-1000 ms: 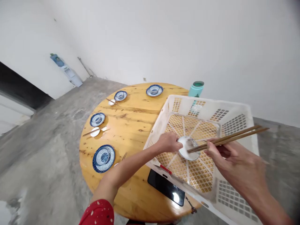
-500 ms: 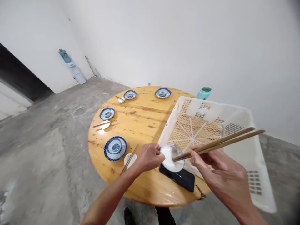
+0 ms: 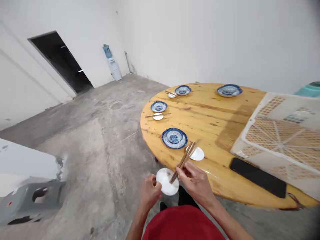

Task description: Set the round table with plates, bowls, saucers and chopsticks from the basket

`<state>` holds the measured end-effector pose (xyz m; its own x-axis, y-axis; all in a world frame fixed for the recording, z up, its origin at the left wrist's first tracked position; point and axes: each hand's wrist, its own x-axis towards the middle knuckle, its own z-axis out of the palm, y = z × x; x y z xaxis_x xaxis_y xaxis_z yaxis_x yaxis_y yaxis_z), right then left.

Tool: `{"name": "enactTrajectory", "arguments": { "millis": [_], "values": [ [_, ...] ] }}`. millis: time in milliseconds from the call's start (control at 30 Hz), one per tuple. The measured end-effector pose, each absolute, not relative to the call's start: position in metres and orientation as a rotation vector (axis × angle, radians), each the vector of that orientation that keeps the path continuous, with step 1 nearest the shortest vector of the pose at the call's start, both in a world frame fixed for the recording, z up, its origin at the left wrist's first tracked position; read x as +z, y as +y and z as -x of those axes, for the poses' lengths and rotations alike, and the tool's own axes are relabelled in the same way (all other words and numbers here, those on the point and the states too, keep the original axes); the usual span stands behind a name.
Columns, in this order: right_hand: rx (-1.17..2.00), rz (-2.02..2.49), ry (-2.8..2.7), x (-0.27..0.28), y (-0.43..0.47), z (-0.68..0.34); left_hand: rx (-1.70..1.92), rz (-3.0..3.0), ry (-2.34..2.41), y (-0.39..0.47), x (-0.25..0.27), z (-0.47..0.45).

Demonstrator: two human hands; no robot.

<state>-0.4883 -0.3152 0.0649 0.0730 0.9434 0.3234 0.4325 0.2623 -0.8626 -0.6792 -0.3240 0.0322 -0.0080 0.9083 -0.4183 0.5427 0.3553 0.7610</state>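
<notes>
Chopsticks sit in our right hand, and our fingers are closed around them; the tips point down toward the little white dish and seem to touch it. Our left hand pinches that dish by its left rim, fingers curled tight on it. Both hands are now off the table, just past its near edge, low by our red shirt.

A second ago we had the dish and the chopsticks inside the white basket; half a second ago they were over the basket's near rim, above the black phone; now they are out and well apart from the basket, which rests at the right edge of the table with the phone just beside it. So we have lifted one dish and one pair of chopsticks out, and we carry them along the table's near edge.

Close by on the table is a blue plate with a bowl, and beside it a small white dish with chopsticks lying across it. Two more sets like it sit along the left edge, and one blue plate at the far edge has no dish or chopsticks that we can see. A teal cup peeks out behind the basket.
</notes>
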Motion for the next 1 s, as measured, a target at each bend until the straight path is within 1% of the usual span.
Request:
{"name": "enactTrajectory", "arguments": {
  "millis": [200,367,567,800,1000],
  "values": [
    [1.108,1.409,-1.121,0.057,-0.283,0.52,0.799,-1.019,1.783,-0.321,-0.015,0.737],
    [1.229,1.442,-0.906,0.031,-0.235,0.533,0.926,-0.979,1.851,-0.274,-0.034,0.778],
    [1.371,1.452,-0.743,-0.001,-0.16,0.563,0.98,-0.995,1.828,-0.181,-0.021,0.822],
    [1.445,1.462,-0.677,0.006,-0.073,0.605,0.937,-1.038,1.865,-0.088,0.006,0.853],
    [1.443,1.513,-0.706,0.011,-0.024,0.606,0.877,-0.976,1.848,-0.034,-0.001,0.865]
  ]
}}
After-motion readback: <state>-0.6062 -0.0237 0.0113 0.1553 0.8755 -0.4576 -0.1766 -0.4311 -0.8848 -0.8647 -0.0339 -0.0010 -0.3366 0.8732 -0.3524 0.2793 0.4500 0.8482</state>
